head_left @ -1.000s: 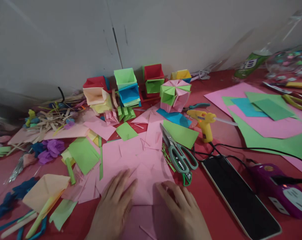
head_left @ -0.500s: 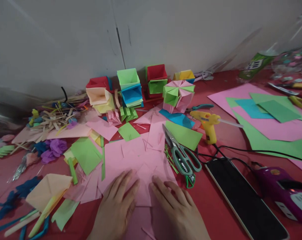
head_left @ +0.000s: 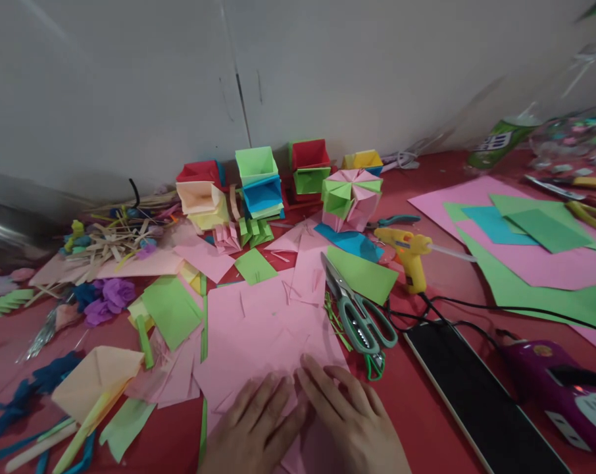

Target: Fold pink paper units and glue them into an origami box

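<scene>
Both palms face down on pink paper at the bottom middle of the head view. My left hand (head_left: 261,421) lies flat, fingers stretched forward over a smaller pink piece whose outline is hard to make out. Beside it, my right hand (head_left: 350,415) rests flat as well, its fingertips close to the left thumb. Under both spreads a larger pink sheet (head_left: 248,329). Green-handled scissors (head_left: 360,316) lie just right of the sheet, blades pointing away. What is beneath the palms is hidden.
Folded paper boxes stand along the wall, among them a pink and green one (head_left: 352,197). A yellow glue gun (head_left: 409,253), a black phone (head_left: 480,395) and a purple power block (head_left: 559,388) lie to the right. Green paper squares (head_left: 172,313) and a peach folded piece (head_left: 98,378) lie left.
My left hand has slid right and toward me, so the hands are now closer together. The right hand has barely moved. The view has tilted slightly upward.
</scene>
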Action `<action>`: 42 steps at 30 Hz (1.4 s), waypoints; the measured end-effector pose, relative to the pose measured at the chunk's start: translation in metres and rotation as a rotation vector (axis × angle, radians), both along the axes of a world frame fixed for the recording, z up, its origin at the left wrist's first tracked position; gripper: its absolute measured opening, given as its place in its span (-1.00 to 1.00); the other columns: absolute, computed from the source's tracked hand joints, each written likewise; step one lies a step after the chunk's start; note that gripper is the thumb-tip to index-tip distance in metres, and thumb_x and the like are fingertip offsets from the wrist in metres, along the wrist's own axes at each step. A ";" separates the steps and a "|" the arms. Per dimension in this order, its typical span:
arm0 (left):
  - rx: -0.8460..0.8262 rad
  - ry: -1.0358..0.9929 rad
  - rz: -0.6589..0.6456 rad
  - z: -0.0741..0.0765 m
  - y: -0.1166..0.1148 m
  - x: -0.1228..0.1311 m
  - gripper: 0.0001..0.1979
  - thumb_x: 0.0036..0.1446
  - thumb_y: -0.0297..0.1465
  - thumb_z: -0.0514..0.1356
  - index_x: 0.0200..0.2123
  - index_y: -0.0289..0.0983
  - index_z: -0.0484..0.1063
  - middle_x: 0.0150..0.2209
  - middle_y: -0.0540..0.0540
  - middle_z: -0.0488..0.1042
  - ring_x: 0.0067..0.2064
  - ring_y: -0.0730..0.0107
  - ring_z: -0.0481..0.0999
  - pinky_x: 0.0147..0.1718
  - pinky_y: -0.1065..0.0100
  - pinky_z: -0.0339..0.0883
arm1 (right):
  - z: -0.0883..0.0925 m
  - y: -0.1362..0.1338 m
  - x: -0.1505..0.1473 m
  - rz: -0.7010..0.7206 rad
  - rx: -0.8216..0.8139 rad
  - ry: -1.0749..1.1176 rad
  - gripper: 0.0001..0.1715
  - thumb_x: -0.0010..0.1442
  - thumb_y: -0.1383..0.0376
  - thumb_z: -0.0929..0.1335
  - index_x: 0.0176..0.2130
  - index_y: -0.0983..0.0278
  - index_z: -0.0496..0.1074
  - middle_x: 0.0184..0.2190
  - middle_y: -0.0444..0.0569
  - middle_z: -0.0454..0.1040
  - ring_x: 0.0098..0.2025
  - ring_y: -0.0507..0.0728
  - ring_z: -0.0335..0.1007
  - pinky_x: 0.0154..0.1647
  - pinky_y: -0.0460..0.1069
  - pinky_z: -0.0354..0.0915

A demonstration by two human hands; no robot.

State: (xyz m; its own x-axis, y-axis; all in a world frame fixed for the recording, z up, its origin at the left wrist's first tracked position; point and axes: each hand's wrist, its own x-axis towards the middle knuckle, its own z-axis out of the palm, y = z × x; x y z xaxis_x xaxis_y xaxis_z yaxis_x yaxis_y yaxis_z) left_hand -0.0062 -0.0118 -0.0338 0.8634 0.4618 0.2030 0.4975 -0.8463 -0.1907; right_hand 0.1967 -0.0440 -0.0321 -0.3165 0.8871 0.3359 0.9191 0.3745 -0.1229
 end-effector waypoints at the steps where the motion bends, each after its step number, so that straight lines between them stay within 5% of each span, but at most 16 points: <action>1: 0.009 -0.017 -0.011 0.001 0.001 -0.005 -0.63 0.25 -0.29 -0.06 0.10 -0.08 0.26 0.06 0.05 0.39 0.10 0.26 0.24 0.14 0.19 -0.14 | -0.001 0.000 0.001 -0.008 0.004 -0.005 -0.48 0.14 0.42 0.19 0.08 0.16 0.32 0.13 -0.27 0.30 -0.06 0.16 0.21 -0.18 0.02 0.23; 9: 0.053 -0.006 -0.024 -0.001 -0.003 -0.030 -0.62 0.23 -0.21 -0.04 0.09 -0.06 0.28 0.10 0.03 0.34 0.11 0.20 0.21 0.17 0.15 -0.23 | 0.008 0.002 -0.004 0.038 0.085 -0.050 -0.49 0.14 0.48 0.13 0.02 0.25 0.37 0.06 -0.20 0.39 -0.06 0.17 0.30 -0.18 0.04 0.27; 12: 0.040 -0.036 0.005 -0.005 -0.005 -0.029 -0.65 0.21 -0.19 -0.02 -0.01 -0.09 0.38 0.07 0.02 0.37 0.12 0.21 0.20 0.17 0.19 -0.23 | 0.009 0.000 -0.017 0.161 0.134 -0.031 -0.55 0.17 0.43 0.15 0.02 0.29 0.36 0.02 -0.15 0.42 0.02 0.15 0.29 -0.05 0.03 0.26; 21: -0.020 0.010 -0.035 -0.001 -0.002 -0.032 -0.34 0.14 0.03 -0.13 0.20 -0.19 0.10 0.20 -0.03 0.22 0.20 0.14 0.08 0.14 0.20 -0.15 | -0.006 -0.014 0.011 0.305 -0.126 0.001 -0.24 -0.07 0.56 0.18 0.15 0.36 0.20 0.08 -0.04 0.34 0.06 0.09 0.33 -0.01 -0.08 0.33; 26: -0.133 0.000 -0.027 0.003 -0.005 -0.035 -0.35 0.17 0.00 -0.11 0.23 -0.21 0.02 0.24 -0.08 0.12 0.24 0.15 0.04 0.11 0.20 0.00 | -0.003 -0.024 0.031 0.262 -0.139 -0.019 -0.27 -0.07 0.55 0.20 0.13 0.33 0.23 0.06 -0.01 0.36 0.02 0.13 0.37 -0.07 -0.05 0.40; 31: -0.314 -0.062 0.053 0.009 -0.010 -0.030 -0.35 0.17 -0.04 -0.06 0.25 -0.18 -0.07 0.27 -0.08 0.03 0.26 0.09 0.02 0.11 0.10 0.07 | -0.009 -0.027 -0.002 0.262 -0.037 0.060 -0.26 -0.09 0.58 0.18 0.12 0.40 0.22 0.02 0.10 0.40 0.06 0.15 0.33 0.02 -0.01 0.32; 37: -0.386 -0.092 0.110 0.008 -0.017 -0.045 -0.25 0.15 -0.01 -0.05 0.28 -0.26 -0.21 0.27 -0.12 0.02 0.26 0.18 0.05 0.17 0.15 0.01 | -0.017 -0.037 -0.008 0.131 -0.073 0.050 -0.14 -0.25 0.56 0.16 0.12 0.41 0.21 -0.04 0.09 0.46 -0.06 0.17 0.44 -0.18 -0.05 0.44; 42: -0.328 -0.037 0.205 0.007 -0.028 -0.074 -0.24 0.16 -0.02 -0.06 0.28 -0.28 -0.23 0.27 -0.11 0.00 0.26 0.22 0.05 0.16 0.21 0.05 | -0.003 -0.048 0.023 0.008 0.039 0.024 -0.48 0.02 0.50 0.15 -0.02 0.39 0.36 -0.16 0.08 0.54 -0.19 0.18 0.51 -0.28 -0.04 0.47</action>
